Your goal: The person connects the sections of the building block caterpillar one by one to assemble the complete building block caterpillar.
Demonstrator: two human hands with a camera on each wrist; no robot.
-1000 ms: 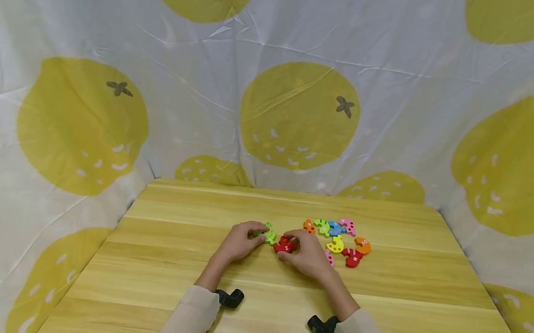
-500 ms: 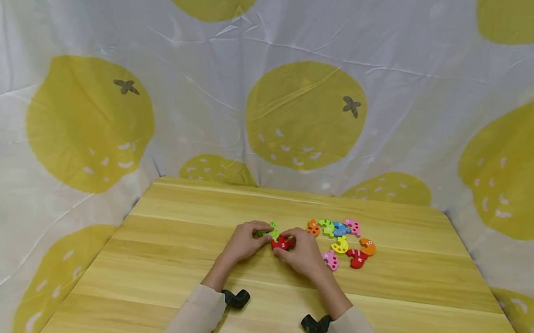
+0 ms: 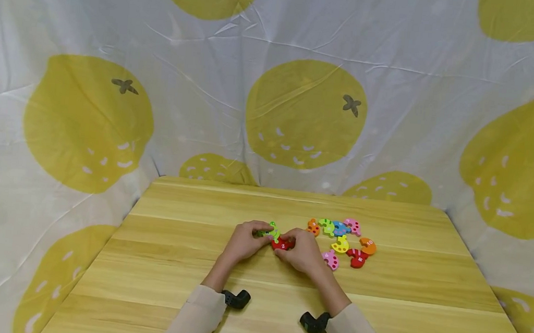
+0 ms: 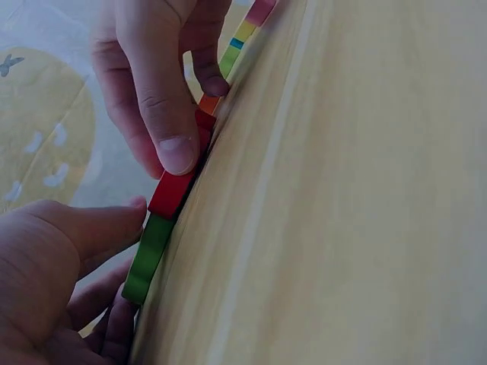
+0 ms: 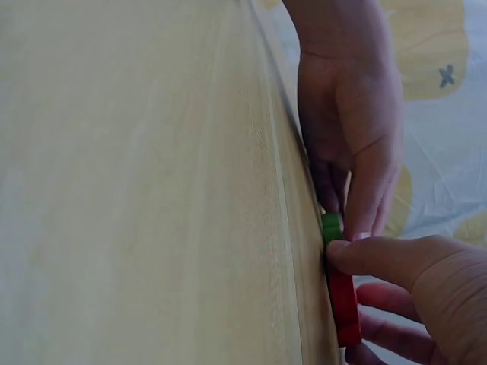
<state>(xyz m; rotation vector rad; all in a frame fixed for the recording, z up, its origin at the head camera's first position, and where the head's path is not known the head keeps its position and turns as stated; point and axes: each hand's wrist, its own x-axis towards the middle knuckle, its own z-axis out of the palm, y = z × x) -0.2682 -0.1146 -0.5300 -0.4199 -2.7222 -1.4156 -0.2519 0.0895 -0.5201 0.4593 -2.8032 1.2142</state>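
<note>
My left hand [image 3: 244, 242] holds a light green puzzle piece [image 3: 271, 233] with a small face, thumb on the near side and fingers at the far side. Against that piece lies a red puzzle piece [image 3: 281, 244] marked 2, pinched by my right hand [image 3: 304, 253]. Seen from the left wrist, the green piece [image 4: 148, 258] and the red piece [image 4: 173, 190] touch end to end, flat on the wooden table [image 4: 342, 190]. The right wrist view has the red piece [image 5: 344, 304] between thumb and fingers. My fingers partly cover both pieces.
Right of my hands lie several more puzzle pieces: orange [image 3: 313, 227], green striped [image 3: 326, 226], blue [image 3: 340, 228], pink [image 3: 353, 226], yellow [image 3: 340, 244], another orange [image 3: 367, 246], red [image 3: 357, 258] and another pink [image 3: 331, 260]. A lemon-print cloth [image 3: 304, 112] hangs behind the table.
My right hand has moved the red piece left until it meets the green piece. The near pink piece now shows more fully. My left hand has hardly moved.
</note>
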